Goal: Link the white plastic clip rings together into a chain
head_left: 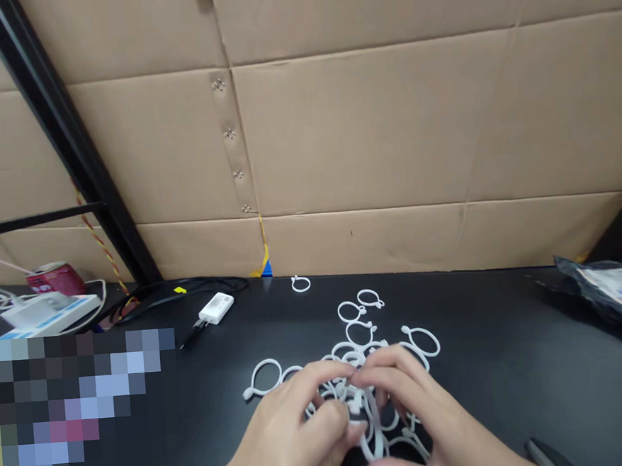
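A pile of white plastic loop ties [361,332] lies on the black table [499,340] near its front middle. My left hand [297,422] and my right hand [408,404] meet over the near part of the pile, fingers curled in a pinch. Both grip one white tie [368,428] between them, its strap hanging down between the thumbs. One loop [264,378] lies just left of my left hand. A single small loop [300,284] sits apart by the cardboard wall.
A cardboard wall [379,136] backs the table. A white adapter with a black cable [216,308] lies at left centre, a power strip [45,313] and a red can [56,278] at far left, a black plastic bag [610,290] at right. A black frame post [65,144] slants at left.
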`<action>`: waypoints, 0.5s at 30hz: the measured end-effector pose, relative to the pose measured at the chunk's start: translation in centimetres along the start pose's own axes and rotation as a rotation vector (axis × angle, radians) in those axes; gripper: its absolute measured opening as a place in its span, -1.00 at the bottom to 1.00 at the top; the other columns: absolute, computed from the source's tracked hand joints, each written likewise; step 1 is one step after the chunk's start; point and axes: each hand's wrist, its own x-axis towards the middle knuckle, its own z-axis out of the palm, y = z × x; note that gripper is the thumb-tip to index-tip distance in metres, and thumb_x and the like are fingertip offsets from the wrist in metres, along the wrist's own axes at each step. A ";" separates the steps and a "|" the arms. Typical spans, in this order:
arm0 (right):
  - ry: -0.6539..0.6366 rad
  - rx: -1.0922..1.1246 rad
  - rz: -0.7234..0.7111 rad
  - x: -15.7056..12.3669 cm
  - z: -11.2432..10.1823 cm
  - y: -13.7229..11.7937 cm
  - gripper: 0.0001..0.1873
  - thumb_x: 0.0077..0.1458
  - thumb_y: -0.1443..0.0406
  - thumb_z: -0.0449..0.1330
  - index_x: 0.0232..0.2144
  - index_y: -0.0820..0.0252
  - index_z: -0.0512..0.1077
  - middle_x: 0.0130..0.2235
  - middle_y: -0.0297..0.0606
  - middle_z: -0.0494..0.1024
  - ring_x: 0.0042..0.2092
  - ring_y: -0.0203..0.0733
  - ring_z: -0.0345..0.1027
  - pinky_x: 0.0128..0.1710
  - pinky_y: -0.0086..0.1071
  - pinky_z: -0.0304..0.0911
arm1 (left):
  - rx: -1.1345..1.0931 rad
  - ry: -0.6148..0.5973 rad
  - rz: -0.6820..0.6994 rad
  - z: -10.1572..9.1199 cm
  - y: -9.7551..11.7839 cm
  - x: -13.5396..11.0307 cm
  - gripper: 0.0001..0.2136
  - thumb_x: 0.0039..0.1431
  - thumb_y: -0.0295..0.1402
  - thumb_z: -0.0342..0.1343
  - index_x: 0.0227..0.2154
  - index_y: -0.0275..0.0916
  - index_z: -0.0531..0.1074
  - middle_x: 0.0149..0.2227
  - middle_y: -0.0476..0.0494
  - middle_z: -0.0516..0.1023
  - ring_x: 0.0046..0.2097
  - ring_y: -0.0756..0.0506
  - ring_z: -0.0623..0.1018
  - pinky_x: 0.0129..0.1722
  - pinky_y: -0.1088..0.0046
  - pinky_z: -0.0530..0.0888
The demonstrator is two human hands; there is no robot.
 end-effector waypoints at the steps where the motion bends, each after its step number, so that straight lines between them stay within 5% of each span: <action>1: -0.015 0.020 0.030 0.1 0.3 0.1 -0.49 0.01 0.31 0.31 -0.02 -0.07 0.22 -0.07 -0.31 0.31 -0.10 -0.21 0.30 -0.08 -0.39 0.31 | -0.008 -0.018 -0.009 0.2 0.0 -0.1 -0.80 0.30 -0.38 -0.15 -0.43 -0.22 0.29 -0.13 -0.22 0.48 -0.42 -0.02 0.52 -0.51 0.49 0.49; 8: -0.028 0.028 0.121 0.3 1.7 1.3 -0.59 0.09 0.47 0.15 -0.02 0.07 0.24 -0.07 -0.28 0.27 -0.14 -0.27 0.29 -0.07 -0.38 0.28 | -0.167 -0.127 -0.215 0.1 -0.2 -0.7 -0.92 0.26 -0.42 -0.08 -0.35 -0.21 0.28 -0.03 -0.26 0.38 -0.23 -0.10 0.56 -0.28 0.34 0.53; 15: 0.025 -0.033 0.021 0.2 1.5 2.1 -0.50 0.18 0.54 -0.05 0.06 -0.08 0.21 -0.01 -0.28 0.20 0.00 -0.23 0.22 0.03 -0.30 0.23 | -0.148 -0.183 -0.274 -0.2 -0.2 -0.3 -0.91 0.26 -0.43 -0.06 -0.25 -0.20 0.33 -0.02 -0.22 0.37 -0.14 -0.12 0.54 -0.24 0.35 0.53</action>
